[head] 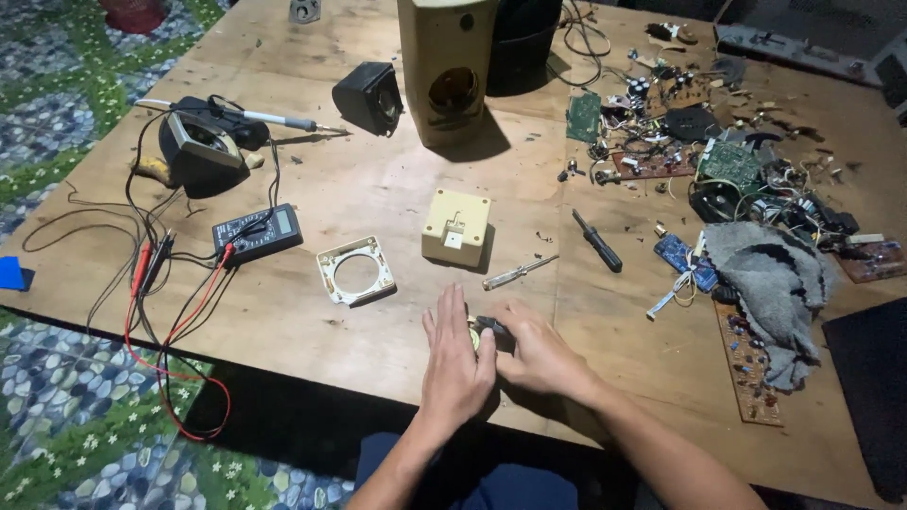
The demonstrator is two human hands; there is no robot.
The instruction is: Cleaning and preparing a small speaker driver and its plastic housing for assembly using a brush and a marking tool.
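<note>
Both my hands meet at the near edge of a wooden table [312,312]. My left hand [455,364] lies flat over a small dark part with a pale yellow-green edge [480,332]. My right hand [537,354] closes on that same part from the right. Most of the part is hidden under my fingers. Just beyond my hands lie a clear-handled screwdriver [518,273], a cream square frame with a round hole [355,270] and a cream plastic box [455,228].
A black-handled screwdriver [597,242] lies to the right. A multimeter [257,233] with red and black leads sits at left, with a soldering iron [269,118] and a black speaker driver [370,96] behind. A tall cream speaker cabinet [446,71] stands at the back. Circuit boards, wires and a grey cloth [770,283] crowd the right.
</note>
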